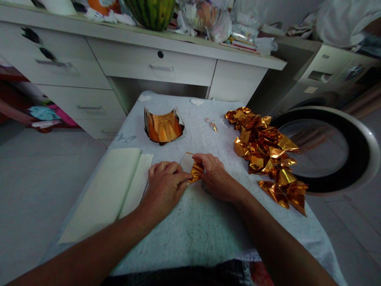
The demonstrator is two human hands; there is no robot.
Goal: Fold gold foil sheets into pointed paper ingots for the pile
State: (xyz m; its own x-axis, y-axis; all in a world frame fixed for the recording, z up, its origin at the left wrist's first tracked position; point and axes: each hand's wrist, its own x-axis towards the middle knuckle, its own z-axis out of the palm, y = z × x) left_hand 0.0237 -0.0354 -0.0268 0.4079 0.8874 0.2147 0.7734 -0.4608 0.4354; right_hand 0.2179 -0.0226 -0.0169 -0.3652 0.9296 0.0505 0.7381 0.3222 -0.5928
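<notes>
Near the middle of the cloth-covered table, my two hands meet over a small piece of gold foil paper whose pale side shows at its upper left. My left hand presses its thumb and fingertips on the foil's left lower edge. The right side of the foil is pinched between the thumb and fingers of my right hand. Beyond them stands a curved stack of gold foil sheets, bent upward at both ends. A heap of folded gold foil pieces lies to the right.
Pale paper sheets lie at the table's left. Small foil scraps rest near the back. A white drawer desk with a watermelon on top stands behind. At right, a washing machine has its round door open beside the table.
</notes>
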